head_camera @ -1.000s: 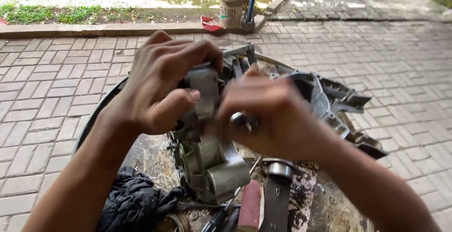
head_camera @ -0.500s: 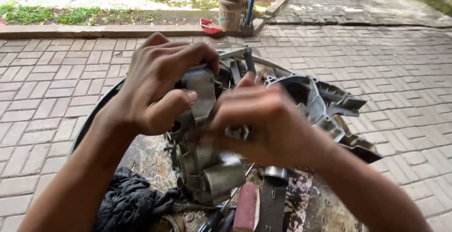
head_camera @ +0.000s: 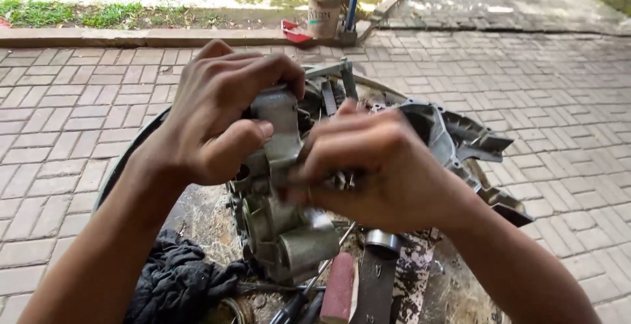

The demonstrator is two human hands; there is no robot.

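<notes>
Left hand clamped on the upper body of a grey metal carburetor, held upright above a round tray of engine parts. Right hand closed on its mid section, fingertips blurred; a small fitting seems pinched there, cannot confirm. Step judged: working a fastener. Next move needs steady left-hand support. Dark rag lower left.

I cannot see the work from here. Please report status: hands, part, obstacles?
Left hand grips metal carburetor top. Right hand works on its side. Dark rag, tools close below.
</notes>
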